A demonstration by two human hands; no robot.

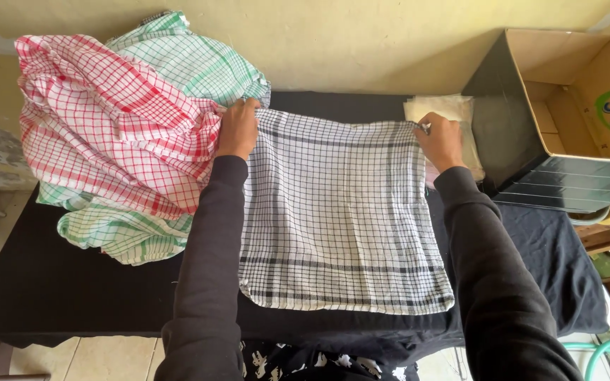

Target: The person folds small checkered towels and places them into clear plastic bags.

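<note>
Both hands pinch the far corners of a black-and-white checked woven cloth (340, 219), left hand (238, 129) and right hand (440, 141), spread flat and square at centre frame on the black-draped desk (72, 296). Crumpled red and green checked cloths (121, 134) heap at upper left, and an open cardboard box (566, 113) sits at upper right.

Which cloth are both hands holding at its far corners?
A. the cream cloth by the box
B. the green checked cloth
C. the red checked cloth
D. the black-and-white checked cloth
D: the left hand and right hand each pinch a far corner of the black-and-white checked cloth, which lies spread flat on the table.
</note>
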